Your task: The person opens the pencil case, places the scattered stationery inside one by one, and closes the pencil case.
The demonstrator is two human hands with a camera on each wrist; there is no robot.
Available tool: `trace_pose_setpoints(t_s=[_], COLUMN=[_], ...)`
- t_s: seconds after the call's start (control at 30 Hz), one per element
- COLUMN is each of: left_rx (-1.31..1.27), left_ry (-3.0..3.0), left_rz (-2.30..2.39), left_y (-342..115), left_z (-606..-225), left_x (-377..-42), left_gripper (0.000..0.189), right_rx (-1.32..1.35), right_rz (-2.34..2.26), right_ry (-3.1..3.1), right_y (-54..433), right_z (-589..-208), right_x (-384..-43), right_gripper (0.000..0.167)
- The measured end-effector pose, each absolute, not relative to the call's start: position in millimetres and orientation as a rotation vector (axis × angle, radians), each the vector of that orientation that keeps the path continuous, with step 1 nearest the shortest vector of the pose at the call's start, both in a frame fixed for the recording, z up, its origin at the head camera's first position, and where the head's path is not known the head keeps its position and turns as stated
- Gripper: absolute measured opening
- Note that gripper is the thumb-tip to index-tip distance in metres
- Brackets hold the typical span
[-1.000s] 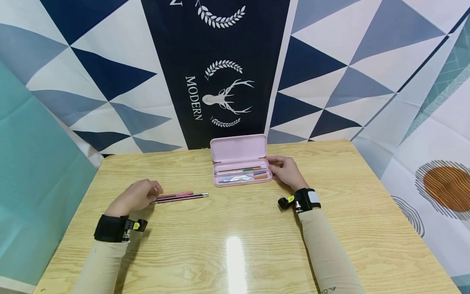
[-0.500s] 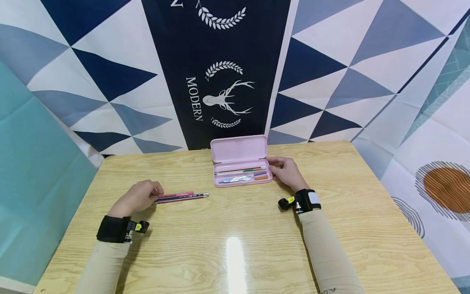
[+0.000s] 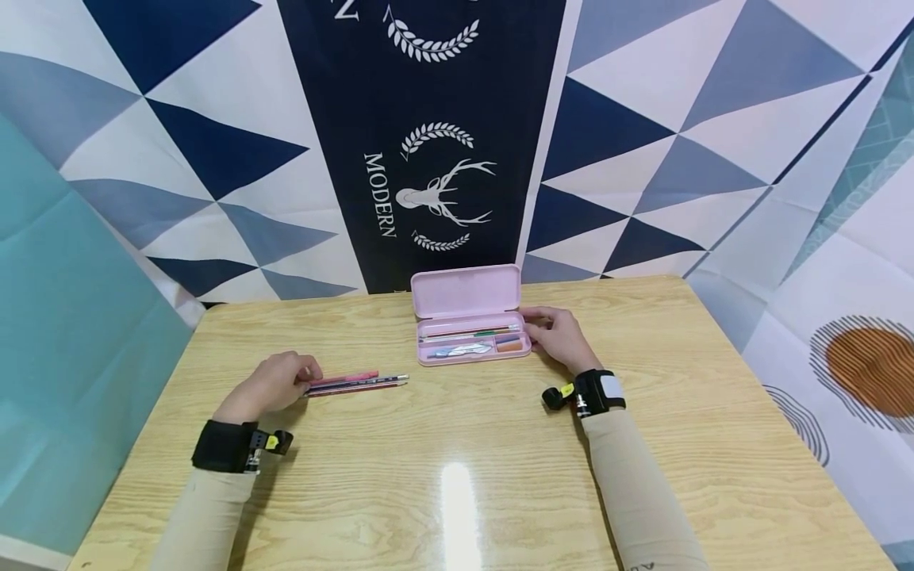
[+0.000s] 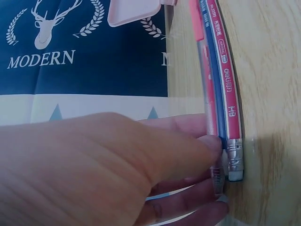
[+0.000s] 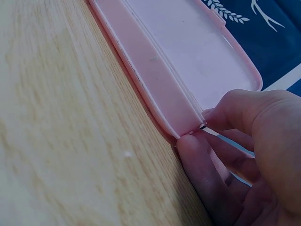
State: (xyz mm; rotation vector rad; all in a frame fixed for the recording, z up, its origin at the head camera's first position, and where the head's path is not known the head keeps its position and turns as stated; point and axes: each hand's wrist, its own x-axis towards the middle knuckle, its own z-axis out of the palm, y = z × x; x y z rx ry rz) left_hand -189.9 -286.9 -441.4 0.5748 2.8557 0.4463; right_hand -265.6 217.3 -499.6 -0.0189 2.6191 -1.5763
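In the head view a pink pencil case (image 3: 466, 289) stands with its lid raised near the table's back edge, pencils and small stationery inside. A pink pen (image 4: 210, 94), a blue pencil (image 4: 217, 89) and a pink HB pencil (image 4: 227, 80) with a white eraser lie side by side on the left. My left hand (image 3: 274, 385) pinches the pen near its end. Its thumb tip overlaps the blue pencil in the left wrist view, and the pink pencil's eraser end sticks out beside it. My right hand (image 3: 557, 337) grips the case's right end by thumb and index finger (image 5: 195, 150).
Inside the case a divider separates pencils (image 3: 467, 333) from a white-and-blue item (image 3: 460, 350) and an orange block (image 3: 509, 346). The wooden table (image 3: 400, 460) meets a patterned cloth backdrop (image 3: 428, 95) directly behind the case.
My left hand has slid slightly right along the pen and pencils, covering their left ends. My right hand has stayed at the case's end.
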Motion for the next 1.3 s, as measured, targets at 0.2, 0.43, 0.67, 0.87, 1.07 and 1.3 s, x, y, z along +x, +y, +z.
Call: trace_pose_setpoints(t_s=[0.2,0.43,0.67,0.87,1.07,1.3], left_rx=[0.633,0.645,0.664,0.659,0.632,0.656], left_ry=[2.882,2.890,2.902,2.900,2.906,2.936], left_rz=[0.463,0.465,0.451,0.455,0.470,0.465], left_y=[-288.1,-288.1,-288.8,-290.3,-290.1,-289.8], left_z=[-445.3,-448.3,-451.5,-453.7,-453.1,-451.9], left_x=[-190.5,-192.0,-189.0,-189.1,-188.3,-186.8], left_gripper=[0.015,0.014,0.014,0.014,0.016,0.015], right_rx=[-0.028,-0.019,-0.017,0.001,-0.016,-0.027], right_rz=[-1.586,-1.593,-1.594,-1.585,-1.612,-1.615], right_ry=[2.618,2.597,2.591,2.594,2.584,2.582], right_y=[217.2,217.3,217.5,217.5,218.1,218.2], right_z=[-498.8,-500.0,-498.9,-497.7,-498.9,-498.2], right_x=[-263.6,-264.6,-265.9,-265.4,-265.8,-263.7], right_gripper=[0.039,0.041,0.041,0.042,0.041,0.040])
